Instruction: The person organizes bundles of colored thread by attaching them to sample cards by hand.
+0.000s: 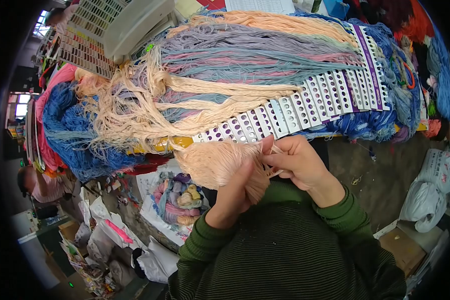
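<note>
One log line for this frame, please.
left hand: holds peach thread bundle | right hand: pinches same bundle | ahead: punched cards, skeins

Two hands point(233, 192) point(301, 162), one peach skein point(212, 162), perhaps sixteen cards point(305, 105).

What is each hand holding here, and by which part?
The left hand grips the peach thread bundle around its gathered end; the right hand pinches a few of its strands with the fingers.
</note>
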